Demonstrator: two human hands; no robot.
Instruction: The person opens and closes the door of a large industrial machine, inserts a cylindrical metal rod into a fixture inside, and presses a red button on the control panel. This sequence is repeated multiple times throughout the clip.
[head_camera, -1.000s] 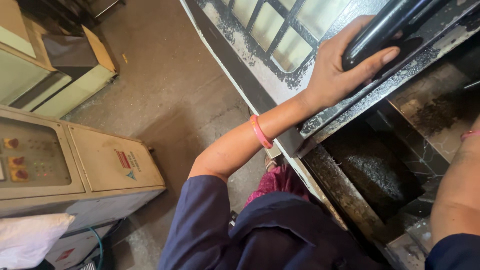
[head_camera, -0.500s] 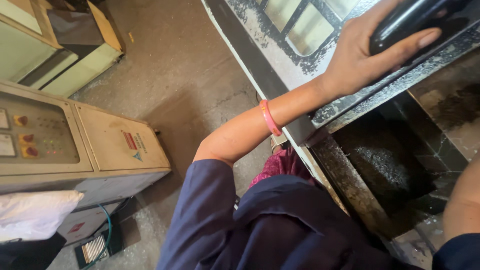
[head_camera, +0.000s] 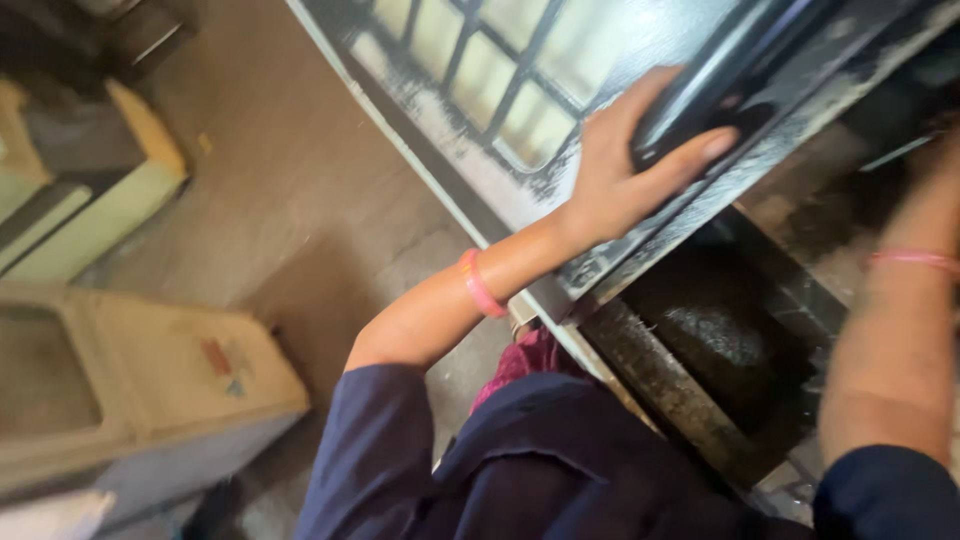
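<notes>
Head cam: left hand (head_camera: 625, 170) grips the black handle (head_camera: 700, 90) upper right; right hand's blurred, can't tell. I'd hold firm, pull evenly.

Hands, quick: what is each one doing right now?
Left hand: closed around the black handle on the machine's dark lid.
Right hand: out of view; only the forearm shows, blurred, so it cannot be told.

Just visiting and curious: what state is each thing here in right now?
Left hand: grip closed around the black handle.
Black handle: held, lying across the machine's dusty frame.
Right hand: out of view; only the forearm shows, blurred.
Dark trough: open, coated in grime.
</notes>
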